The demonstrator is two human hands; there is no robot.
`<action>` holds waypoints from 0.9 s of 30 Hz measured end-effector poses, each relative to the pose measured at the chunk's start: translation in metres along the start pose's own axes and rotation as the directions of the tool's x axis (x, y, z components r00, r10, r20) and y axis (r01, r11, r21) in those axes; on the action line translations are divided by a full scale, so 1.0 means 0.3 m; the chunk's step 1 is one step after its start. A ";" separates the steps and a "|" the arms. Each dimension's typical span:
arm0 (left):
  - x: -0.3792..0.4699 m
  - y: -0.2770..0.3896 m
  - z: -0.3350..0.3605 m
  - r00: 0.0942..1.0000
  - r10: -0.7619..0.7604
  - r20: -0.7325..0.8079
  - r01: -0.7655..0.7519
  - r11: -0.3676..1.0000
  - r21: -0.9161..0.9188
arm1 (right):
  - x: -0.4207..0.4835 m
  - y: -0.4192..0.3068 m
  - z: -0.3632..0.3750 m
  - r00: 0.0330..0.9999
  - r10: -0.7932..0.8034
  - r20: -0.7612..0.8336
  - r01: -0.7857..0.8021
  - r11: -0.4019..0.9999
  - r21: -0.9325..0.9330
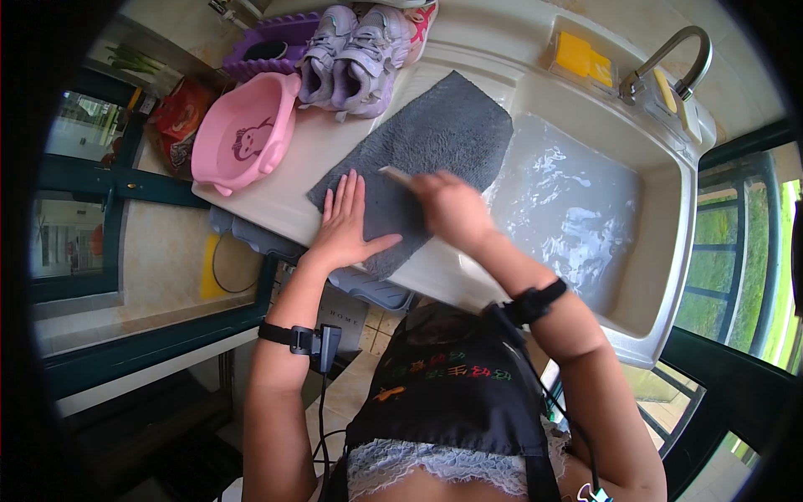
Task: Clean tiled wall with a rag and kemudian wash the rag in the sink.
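A dark grey towel-like cloth [452,128] lies spread over the sink's flat side counter, its right edge reaching the rim of the basin. Flat on the lower left part of the cloth rests my left hand [344,229], fingers apart and holding nothing. My right hand [448,204], slightly blurred, grips a pale, narrow tool [396,175], perhaps a brush, over the middle of the cloth. Most of that tool is hidden beneath the fingers, so its working side cannot be made out.
Right of the cloth, the sink basin [665,188] holds cloudy water under a curved metal faucet [696,50]. Yellow sponges [583,58] sit in a back-rim holder. A pink basin [248,135], lavender sneakers [364,66] and a purple basket [266,47] crowd the counter's left and back.
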State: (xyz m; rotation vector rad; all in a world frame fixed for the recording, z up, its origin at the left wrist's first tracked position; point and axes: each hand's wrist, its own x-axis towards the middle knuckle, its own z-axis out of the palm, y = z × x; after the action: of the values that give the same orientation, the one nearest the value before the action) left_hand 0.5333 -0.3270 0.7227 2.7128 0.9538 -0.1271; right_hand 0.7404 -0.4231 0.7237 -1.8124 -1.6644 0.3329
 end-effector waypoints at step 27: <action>-0.001 -0.001 -0.021 0.999 -0.012 0.029 0.012 1.000 -0.007 | 0.232 0.171 -0.005 0.971 0.182 -0.153 -0.180 0.983 0.029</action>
State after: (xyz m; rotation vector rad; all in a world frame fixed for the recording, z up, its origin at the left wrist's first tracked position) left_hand 0.5329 -0.3253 0.7287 2.6917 0.9605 -0.1653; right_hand 0.7932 -0.3562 0.7099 -1.9326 -1.3911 0.2733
